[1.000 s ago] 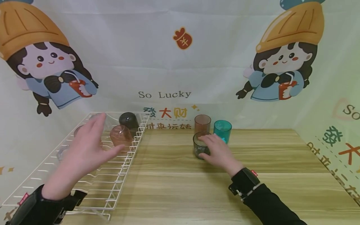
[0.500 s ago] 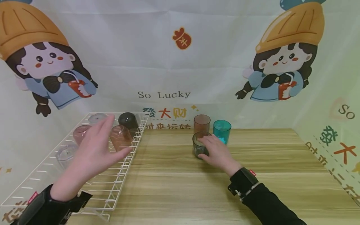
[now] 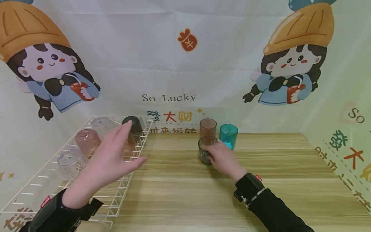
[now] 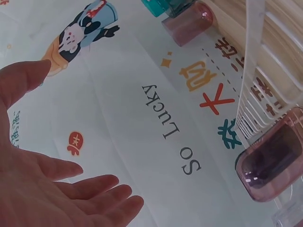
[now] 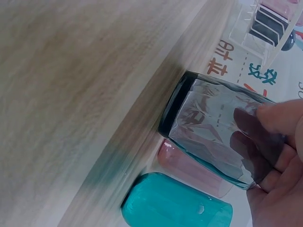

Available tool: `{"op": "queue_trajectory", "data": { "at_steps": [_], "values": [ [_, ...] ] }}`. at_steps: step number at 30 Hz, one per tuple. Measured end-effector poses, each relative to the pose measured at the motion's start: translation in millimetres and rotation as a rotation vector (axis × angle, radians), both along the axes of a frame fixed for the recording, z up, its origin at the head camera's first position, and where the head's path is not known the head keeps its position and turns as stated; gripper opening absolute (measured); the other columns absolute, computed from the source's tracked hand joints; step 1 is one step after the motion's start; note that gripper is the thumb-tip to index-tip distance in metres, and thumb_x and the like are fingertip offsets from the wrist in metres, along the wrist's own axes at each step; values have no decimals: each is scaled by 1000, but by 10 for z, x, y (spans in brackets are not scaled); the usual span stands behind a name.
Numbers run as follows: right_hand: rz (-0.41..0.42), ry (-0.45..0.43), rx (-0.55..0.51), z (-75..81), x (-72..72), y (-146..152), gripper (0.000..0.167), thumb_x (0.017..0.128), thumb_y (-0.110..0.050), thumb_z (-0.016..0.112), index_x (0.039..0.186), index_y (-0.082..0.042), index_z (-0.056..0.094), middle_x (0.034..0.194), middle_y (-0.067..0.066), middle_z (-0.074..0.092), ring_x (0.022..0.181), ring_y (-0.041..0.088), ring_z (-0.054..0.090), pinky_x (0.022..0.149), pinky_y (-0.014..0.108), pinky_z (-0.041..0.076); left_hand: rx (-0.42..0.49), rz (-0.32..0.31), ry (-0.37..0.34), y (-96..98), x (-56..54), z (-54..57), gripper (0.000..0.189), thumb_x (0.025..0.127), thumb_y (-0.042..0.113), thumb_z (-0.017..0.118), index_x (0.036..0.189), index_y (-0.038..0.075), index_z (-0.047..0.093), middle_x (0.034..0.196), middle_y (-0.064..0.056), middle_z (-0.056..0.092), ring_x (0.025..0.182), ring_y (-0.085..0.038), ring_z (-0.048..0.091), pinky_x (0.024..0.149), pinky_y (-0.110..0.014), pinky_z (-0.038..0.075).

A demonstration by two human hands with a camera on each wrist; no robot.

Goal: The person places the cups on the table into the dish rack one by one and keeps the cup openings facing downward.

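Observation:
My right hand [image 3: 226, 161] holds a smoky grey glass [image 3: 204, 157] that stands upright on the wooden table. In the right wrist view the thumb lies along the near side of this glass [image 5: 208, 123], and fingers show dark through its far wall. Over the white wire rack [image 3: 121, 199], my left hand [image 3: 110, 158] hovers with thumb spread and fingers extended, holding nothing. It partly hides an orange-pink glass [image 3: 131, 141] and a black glass [image 3: 135, 125] in the rack.
Behind the grey glass stand a pink glass [image 3: 208, 125] and a teal glass [image 3: 229, 133]. More upturned glasses sit along the rack's left side: a faceted clear glass [image 3: 71, 161], a rosy glass [image 3: 87, 140] and another clear glass [image 3: 100, 125]. A printed cloth [image 3: 174, 64] hangs behind the table.
My left hand has moved right and slightly down over the rack, uncovering the glasses on its left side. The right hand's fingers have drawn in on the grey glass, which stays in place.

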State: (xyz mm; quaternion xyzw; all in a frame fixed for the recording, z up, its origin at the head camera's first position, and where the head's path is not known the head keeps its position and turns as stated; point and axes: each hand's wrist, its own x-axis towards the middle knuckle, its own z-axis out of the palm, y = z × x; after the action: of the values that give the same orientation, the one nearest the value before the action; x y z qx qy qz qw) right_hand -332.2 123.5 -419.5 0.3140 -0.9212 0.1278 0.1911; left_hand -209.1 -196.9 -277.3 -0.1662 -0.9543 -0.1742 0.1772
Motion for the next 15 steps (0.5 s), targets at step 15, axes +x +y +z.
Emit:
{"op": "queue_trajectory", "data": {
  "at_steps": [15],
  "values": [
    [1, 58, -94, -47, 3, 59, 27, 80, -2, 72, 106, -6, 68, 91, 7, 71, 88, 22, 67, 111, 44, 34, -22, -42, 22, 190, -68, -67, 108, 73, 43, 76, 152, 6, 12, 151, -22, 27, 137, -41, 27, 110, -59, 26]
  ]
}}
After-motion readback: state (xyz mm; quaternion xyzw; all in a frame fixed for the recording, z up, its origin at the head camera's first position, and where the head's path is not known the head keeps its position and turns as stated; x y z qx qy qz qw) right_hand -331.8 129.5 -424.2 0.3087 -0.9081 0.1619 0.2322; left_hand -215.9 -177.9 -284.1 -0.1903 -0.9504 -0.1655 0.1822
